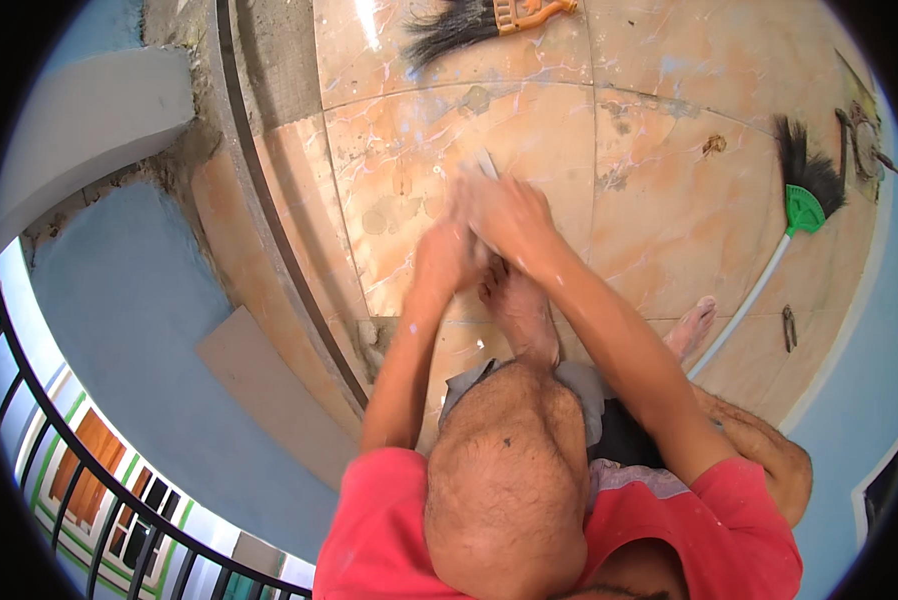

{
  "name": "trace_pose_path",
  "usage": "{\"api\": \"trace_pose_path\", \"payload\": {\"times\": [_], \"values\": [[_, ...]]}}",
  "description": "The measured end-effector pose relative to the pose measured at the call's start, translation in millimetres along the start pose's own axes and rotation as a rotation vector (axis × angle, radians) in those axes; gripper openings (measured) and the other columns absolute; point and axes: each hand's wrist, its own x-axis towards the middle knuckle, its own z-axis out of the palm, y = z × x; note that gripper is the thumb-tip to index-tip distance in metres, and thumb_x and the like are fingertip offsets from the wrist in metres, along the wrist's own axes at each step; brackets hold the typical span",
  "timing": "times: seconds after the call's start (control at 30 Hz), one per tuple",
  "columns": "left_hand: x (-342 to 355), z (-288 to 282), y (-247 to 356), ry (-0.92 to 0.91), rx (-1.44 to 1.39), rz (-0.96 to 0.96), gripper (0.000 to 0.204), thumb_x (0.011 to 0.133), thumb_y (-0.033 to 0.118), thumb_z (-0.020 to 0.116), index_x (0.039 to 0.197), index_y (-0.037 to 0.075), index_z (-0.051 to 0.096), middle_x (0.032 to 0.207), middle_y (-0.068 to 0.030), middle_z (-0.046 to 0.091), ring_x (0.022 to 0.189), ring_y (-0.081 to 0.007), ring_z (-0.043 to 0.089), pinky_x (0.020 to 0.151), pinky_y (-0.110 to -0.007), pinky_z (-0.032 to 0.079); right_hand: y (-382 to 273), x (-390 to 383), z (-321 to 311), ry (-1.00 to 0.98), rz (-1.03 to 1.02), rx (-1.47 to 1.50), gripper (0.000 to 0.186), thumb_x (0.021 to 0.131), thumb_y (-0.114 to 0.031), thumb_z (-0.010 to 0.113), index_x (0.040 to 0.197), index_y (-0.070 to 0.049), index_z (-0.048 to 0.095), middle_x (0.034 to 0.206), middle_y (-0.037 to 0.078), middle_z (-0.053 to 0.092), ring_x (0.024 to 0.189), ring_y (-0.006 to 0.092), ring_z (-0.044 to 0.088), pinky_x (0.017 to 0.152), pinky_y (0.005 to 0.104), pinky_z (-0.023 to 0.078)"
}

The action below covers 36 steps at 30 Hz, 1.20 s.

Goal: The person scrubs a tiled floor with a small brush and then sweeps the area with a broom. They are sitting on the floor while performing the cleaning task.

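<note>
My two hands are close together over the tiled floor, just beyond my bare foot [524, 315]. My left hand [451, 252] is closed, its fingers curled under the right; what it grips, if anything, is hidden. My right hand [512, 215] lies beside and partly over it, its fingertips smeared by motion. A pale, flat, blade-like strip [486, 163] juts from between the fingers on the far side, seemingly pinched by the right hand. Its kind cannot be made out. Both forearms show whitish smudges.
Orange-handled broom head [469, 22] lies at the far edge. To the right are a green broom [806, 208] with a pale pole and pliers [790, 328]. Leftward, a dark metal rail [259, 180] and blue ledge [139, 300] run past a black railing [79, 455]. My bent knee [509, 470] stands between my arms.
</note>
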Motion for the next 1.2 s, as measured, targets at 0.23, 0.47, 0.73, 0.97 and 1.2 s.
{"api": "trace_pose_path", "payload": {"times": [0.23, 0.47, 0.73, 0.97, 1.2], "values": [[78, -53, -10, -0.046, 0.198, 0.089, 0.087, 0.091, 0.027, 0.068, 0.166, 0.007, 0.028, 0.171, -0.0157, 0.033, 0.100, -0.0461, 0.072, 0.085, -0.053, 0.061, 1, 77, -30, 0.008, -0.043, -0.053, 0.025, 0.096, -0.020, 0.062, 0.107, -0.002, 0.075, 0.096, 0.025, 0.077, 0.092, 0.0439, 0.076, 0.080, 0.0521, 0.062], [-14, 16, 20, 0.023, -0.013, 0.199, 0.095, 0.088, 0.026, 0.069, 0.168, 0.006, 0.023, 0.170, -0.0183, 0.033, 0.100, -0.0497, 0.071, 0.087, -0.052, 0.061, 15, -26, -16, -0.038, 0.139, -0.052, 0.027, 0.099, -0.019, 0.058, 0.117, -0.004, 0.070, 0.091, 0.027, 0.076, 0.089, 0.0446, 0.076, 0.079, 0.0536, 0.061], [95, -48, -2, 0.020, 0.157, 0.205, 0.097, 0.085, 0.026, 0.073, 0.168, 0.009, 0.026, 0.171, -0.0136, 0.035, 0.099, -0.0470, 0.072, 0.084, -0.053, 0.061, 6, 76, -56, 0.052, 0.052, -0.046, 0.025, 0.098, -0.021, 0.060, 0.114, -0.003, 0.068, 0.096, 0.027, 0.076, 0.094, 0.0441, 0.076, 0.081, 0.0537, 0.061], [3, 5, 36, -0.082, 0.032, 0.205, 0.097, 0.084, 0.026, 0.075, 0.167, 0.010, 0.028, 0.172, -0.0152, 0.032, 0.103, -0.0443, 0.072, 0.085, -0.051, 0.062, 20, -27, -30, -0.093, 0.244, -0.069, 0.034, 0.097, -0.017, 0.060, 0.128, -0.005, 0.063, 0.096, 0.028, 0.076, 0.095, 0.0460, 0.074, 0.082, 0.0559, 0.059], [102, -41, 11, 0.066, 0.134, 0.233, 0.097, 0.083, 0.022, 0.075, 0.167, 0.011, 0.028, 0.170, -0.0133, 0.036, 0.105, -0.0438, 0.072, 0.086, -0.050, 0.062, 12, 67, -61, 0.100, 0.102, -0.043, 0.026, 0.098, -0.020, 0.057, 0.117, -0.004, 0.066, 0.094, 0.027, 0.075, 0.092, 0.0468, 0.074, 0.082, 0.0560, 0.059]]}}
